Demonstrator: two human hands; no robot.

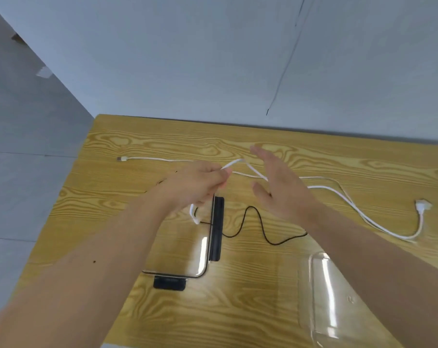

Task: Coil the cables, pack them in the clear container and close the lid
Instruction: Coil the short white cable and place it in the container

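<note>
My left hand is shut on a bend of a white cable, lifting it above the table's middle. From that pinch the cable runs over the open palm of my right hand, whose fingers are spread. The rest of the white cable trails right to a white plug. Another white strand leads left to a small connector. A thin black cable snakes on the wood below my hands. The clear container sits at the lower right, partly behind my right forearm. Its clear lid with black latches lies flat in the centre.
The wooden table ends at a white wall behind and drops off to a grey floor on the left. A black latch tab sticks out from the lid's near edge.
</note>
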